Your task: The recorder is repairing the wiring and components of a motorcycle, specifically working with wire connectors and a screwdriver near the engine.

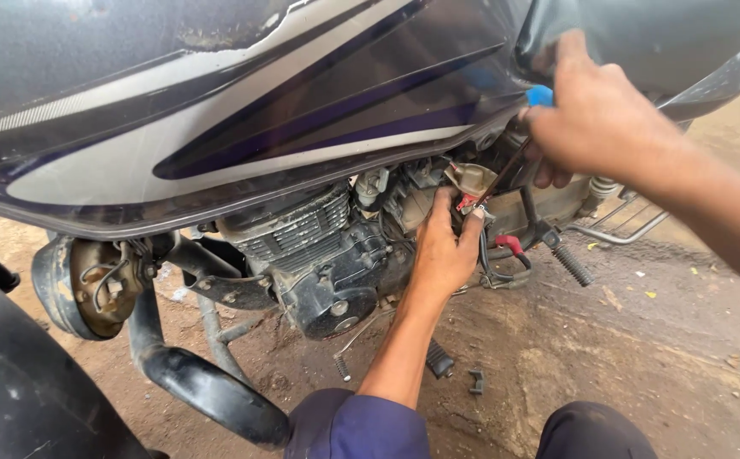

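Dark trouser knees (595, 429) and a blue sleeve (357, 425) sat at the bottom edge, closest to the camera, above a dirt floor (642, 340) scattered with small scraps. From the sleeve the left hand (444, 251) reached up into the side of a motorcycle, just below the fuel tank (242, 110) with its grey and purple stripes. Its fingers (472, 225) were pressed against a small red part (467, 202) near the carburettor area, the thumb lying alongside; whether they actually pinched it could not be told.

Higher up, the right hand (595, 119) was curled shut around a screwdriver (523, 144) with a blue handle, only the handle's end showing above the knuckles. The thin shaft slanted down and left from the fist, its tip ending right at the red part beside the left fingertips.

Left of the hands stood the black finned engine (319, 246), grimy with dust, and the exhaust pipe (191, 374) curved down beneath it. A ribbed footrest (572, 265) jutted out right of the left hand.
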